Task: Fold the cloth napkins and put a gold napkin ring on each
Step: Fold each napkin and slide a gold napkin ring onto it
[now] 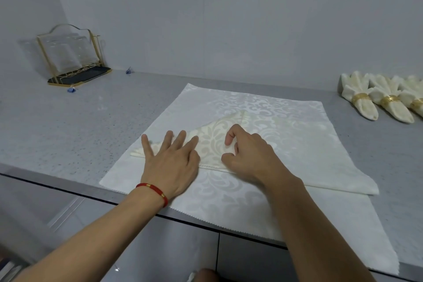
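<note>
Head view | left hand (170, 160) flat on napkin (263, 121) | right hand (248, 155) pinches fold (fingertips hidden)

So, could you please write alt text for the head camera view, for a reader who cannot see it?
A left hand presses flat on a cream cloth napkin spread on a grey counter, while the right hand pinches its folded-over corner. Three finished napkins with gold rings lie at far right.

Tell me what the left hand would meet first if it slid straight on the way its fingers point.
The left hand lies flat on the folded napkin, fingers pointing away toward the wall. Sliding on, it would probably cross the fold's slanted edge onto the larger spread cloth; beyond that, only bare counter.
</note>
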A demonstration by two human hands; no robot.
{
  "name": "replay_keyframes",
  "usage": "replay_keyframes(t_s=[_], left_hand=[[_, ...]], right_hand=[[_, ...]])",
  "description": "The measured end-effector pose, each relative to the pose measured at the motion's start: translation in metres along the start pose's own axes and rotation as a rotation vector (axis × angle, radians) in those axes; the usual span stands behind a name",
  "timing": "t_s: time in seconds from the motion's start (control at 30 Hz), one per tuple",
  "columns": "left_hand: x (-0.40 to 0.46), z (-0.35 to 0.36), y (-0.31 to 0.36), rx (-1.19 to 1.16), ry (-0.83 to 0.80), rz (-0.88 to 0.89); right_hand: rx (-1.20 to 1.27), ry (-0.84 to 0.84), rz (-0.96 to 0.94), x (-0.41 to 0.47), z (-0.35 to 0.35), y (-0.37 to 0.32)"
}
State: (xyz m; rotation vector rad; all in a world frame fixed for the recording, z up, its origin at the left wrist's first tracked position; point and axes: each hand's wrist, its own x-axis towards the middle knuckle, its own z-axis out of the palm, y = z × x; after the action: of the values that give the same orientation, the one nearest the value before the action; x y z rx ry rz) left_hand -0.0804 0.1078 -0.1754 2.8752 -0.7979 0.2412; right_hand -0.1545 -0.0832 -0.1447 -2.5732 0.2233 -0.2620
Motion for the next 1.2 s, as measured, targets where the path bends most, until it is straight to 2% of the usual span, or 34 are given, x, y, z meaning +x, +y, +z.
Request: replay_keyframes(t_s=[0.07,0.2,0.23,0.3,0.37,0.47,0.63,0.73,0.83,0.9,0.97,1.03,1.1,1.13,1.2], left_hand=[[0.0,0.0,0.001,0.001,-0.026,-0.031],[0.0,-0.002,0.005,-0.007,-0.051,-0.052],[0.001,-0.002,0.004,-0.006,-0.051,-0.054],[0.001,-0.001,0.005,-0.003,-0.061,-0.053],[0.001,-0.002,0.005,-0.002,-0.06,-0.049],[0.0,-0.005,0.007,0.026,-0.088,-0.037],[0.02,-0.024,0.018,0.166,-0.197,-0.057],[0.044,-0.032,0.047,0.142,-0.026,0.028],[0.055,-0.016,0.058,-0.095,0.194,0.081],[0.056,-0.004,0.052,-0.191,0.241,0.052],[0.057,0.004,0.048,-0.144,0.253,0.072],[0.055,0.011,0.049,-0.017,0.257,0.147],[0.057,0.014,0.051,0.02,0.225,0.173],[0.057,0.014,0.05,0.018,0.2,0.165],[0.058,0.017,0.049,0.019,0.171,0.161]], right_hand=[[-0.116,0.029,-0.012,-0.001,0.0,-0.002],[-0.358,0.286,-0.104,0.006,-0.007,-0.008],[-0.387,0.296,-0.131,0.012,-0.009,-0.012],[-0.444,0.177,-0.156,0.028,-0.006,-0.018],[-0.493,-0.02,-0.159,0.043,0.006,-0.016],[-0.432,-0.259,-0.083,0.053,0.026,-0.001],[-0.39,-0.321,-0.056,0.055,0.03,0.006],[-0.412,-0.349,-0.058,0.06,0.03,0.008],[-0.397,-0.361,-0.045,0.066,0.031,0.01],[-0.228,-0.352,-0.025,0.065,0.024,0.007],[0.073,-0.322,0.042,0.065,0.006,0.007],[0.188,-0.135,0.115,0.068,-0.016,0.02],[-0.067,0.097,0.194,0.077,-0.041,0.05],[-0.244,0.136,0.253,0.08,-0.051,0.068],[-0.495,0.106,0.404,0.078,-0.071,0.101]])
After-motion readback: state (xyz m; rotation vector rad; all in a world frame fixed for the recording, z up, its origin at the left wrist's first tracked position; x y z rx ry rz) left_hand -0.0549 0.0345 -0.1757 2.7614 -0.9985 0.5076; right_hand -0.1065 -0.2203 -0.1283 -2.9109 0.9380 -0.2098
